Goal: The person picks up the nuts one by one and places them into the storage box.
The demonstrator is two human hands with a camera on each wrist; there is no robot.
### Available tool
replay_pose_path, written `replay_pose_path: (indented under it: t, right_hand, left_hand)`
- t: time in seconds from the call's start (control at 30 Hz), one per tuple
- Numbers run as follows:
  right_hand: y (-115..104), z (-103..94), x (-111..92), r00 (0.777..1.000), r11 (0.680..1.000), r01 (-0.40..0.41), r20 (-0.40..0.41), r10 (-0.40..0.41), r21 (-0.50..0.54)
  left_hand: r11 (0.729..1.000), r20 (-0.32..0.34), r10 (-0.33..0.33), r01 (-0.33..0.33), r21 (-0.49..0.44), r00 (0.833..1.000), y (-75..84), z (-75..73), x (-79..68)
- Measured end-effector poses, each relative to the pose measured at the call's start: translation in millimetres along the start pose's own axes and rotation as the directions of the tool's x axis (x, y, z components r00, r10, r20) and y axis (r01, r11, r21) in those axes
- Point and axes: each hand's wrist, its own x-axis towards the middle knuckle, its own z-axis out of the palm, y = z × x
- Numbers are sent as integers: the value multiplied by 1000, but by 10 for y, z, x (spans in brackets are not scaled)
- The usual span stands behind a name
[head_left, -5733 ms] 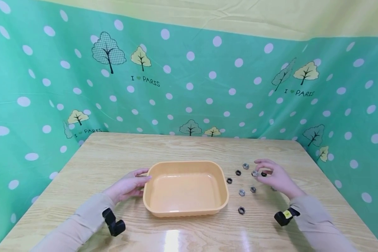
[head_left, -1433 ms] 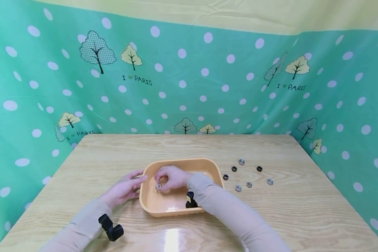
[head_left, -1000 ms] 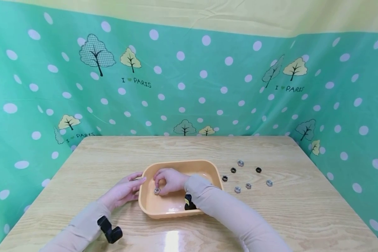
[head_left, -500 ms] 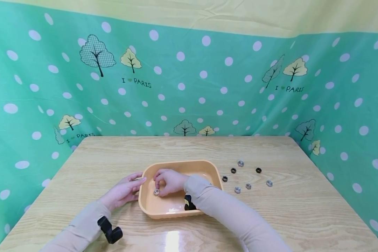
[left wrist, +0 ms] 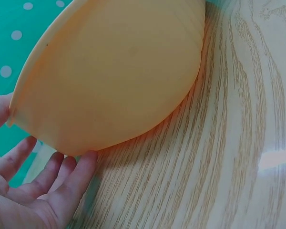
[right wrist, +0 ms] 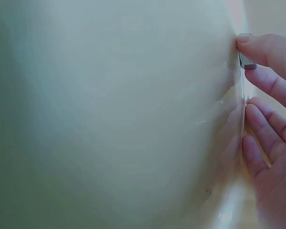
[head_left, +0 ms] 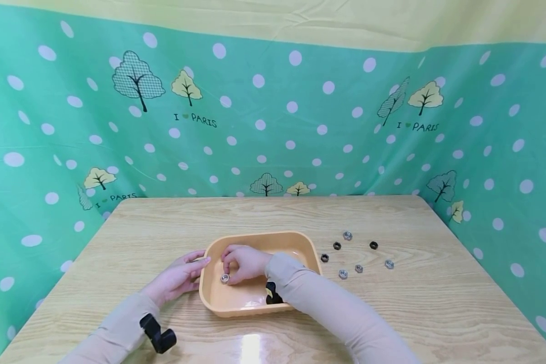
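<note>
A peach-coloured plastic tray (head_left: pixel 229 309) with rounded corners stands on the table. My left hand (head_left: pixel 177 277) holds its left end, thumb at the rim and fingertips against the outer wall (left wrist: pixel 128 81), as the left wrist view shows. Inside the tray, my right hand (head_left: pixel 247 262) pinches a silver hex nut (head_left: pixel 225 278) between thumb and fingertip, low over the tray floor near the left end. From the right wrist, the nut (right wrist: pixel 247 56) appears edge-on at the fingertips, with the other fingertips close to the shiny floor. My right forearm crosses the tray's front right rim.
Right of the tray, several loose nuts lie on the wooden table (head_left: pixel 164 217), silver ones (head_left: pixel 348 235) and dark ones (head_left: pixel 373 245). A polka-dot curtain (head_left: pixel 273 126) hangs behind the table and at both sides. Both sleeves carry black wrist cameras (head_left: pixel 158 334).
Seconds ago my right hand was at the nuts on the right; it has carried a silver nut into the tray. Over the last second the nut moved slightly left. My left hand stays at the tray.
</note>
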Motion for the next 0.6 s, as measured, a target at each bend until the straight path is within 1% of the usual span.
replay_pose_path:
  t: [0.17, 0.4, 0.6]
  right_hand:
    - [-5, -16, 1, 1000, 1000, -13, 10, 13, 12]
    - [-19, -75, -9, 996, 993, -77, 54, 72, 93]
    - [-24, -119, -19, 996, 991, -66, 64, 59, 113]
  left_hand:
    - [1000, 10, 2, -2, -10, 1000, -6, -8, 3]
    - [999, 35, 15, -14, -29, 999, -11, -13, 15]
    - [999, 52, 29, -28, -16, 998, -5, -17, 16]
